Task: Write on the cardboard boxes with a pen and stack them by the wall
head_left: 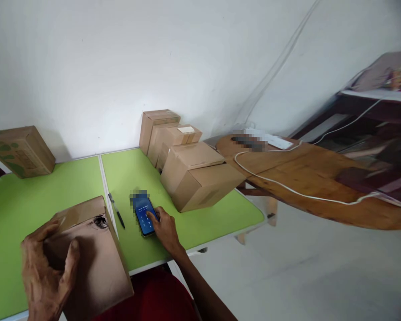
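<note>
A brown cardboard box (100,258) with a dark, ragged hole near its top corner stands tilted at the front edge of the green table. My left hand (50,267) grips it from the left, thumb across the front face and fingers over the top. To the right, my right hand (165,227) holds the edge of a smartphone (143,218), its thumb on the lit blue keypad screen. Whether the phone rests on the tabletop I cannot tell. Between box and phone lies a dark pen (116,211).
Several closed cardboard boxes (200,176) line the right part of the green table (227,220). Another carton (26,151) with green print stands by the wall at left. A wooden table (307,174) at right carries a white cable (280,183) and a pixelated dark item.
</note>
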`<state>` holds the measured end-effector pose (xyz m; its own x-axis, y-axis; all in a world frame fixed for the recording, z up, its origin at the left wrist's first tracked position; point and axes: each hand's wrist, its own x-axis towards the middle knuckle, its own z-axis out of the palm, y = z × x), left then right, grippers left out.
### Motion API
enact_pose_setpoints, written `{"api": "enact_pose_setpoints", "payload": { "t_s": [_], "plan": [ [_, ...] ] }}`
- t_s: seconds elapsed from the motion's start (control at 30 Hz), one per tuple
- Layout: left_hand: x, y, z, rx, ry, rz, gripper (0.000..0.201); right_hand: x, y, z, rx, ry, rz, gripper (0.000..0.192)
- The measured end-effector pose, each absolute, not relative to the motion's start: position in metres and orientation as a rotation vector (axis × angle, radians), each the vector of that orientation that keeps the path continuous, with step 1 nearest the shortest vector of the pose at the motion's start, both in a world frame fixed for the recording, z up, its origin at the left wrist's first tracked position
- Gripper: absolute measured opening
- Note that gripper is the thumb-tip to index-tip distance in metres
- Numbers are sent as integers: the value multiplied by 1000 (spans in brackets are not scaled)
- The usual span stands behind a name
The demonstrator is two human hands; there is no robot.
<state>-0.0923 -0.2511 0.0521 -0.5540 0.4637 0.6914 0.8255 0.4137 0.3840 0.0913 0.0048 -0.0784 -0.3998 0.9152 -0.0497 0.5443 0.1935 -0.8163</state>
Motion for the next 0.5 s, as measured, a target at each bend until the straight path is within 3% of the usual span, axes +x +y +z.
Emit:
{"api": "enact_pose_setpoints", "payload": {
  "t_s": [0.1,0.5],
  "plan": [
    [-91,-252,51,-989,-2266,-1081,66,95,4,-76,-1470,-2132,969,24],
    [-104,-261,43,-983,-2253,-1104,77,96,-6,-70,-1569,-2282,629,34]
  ]
}}
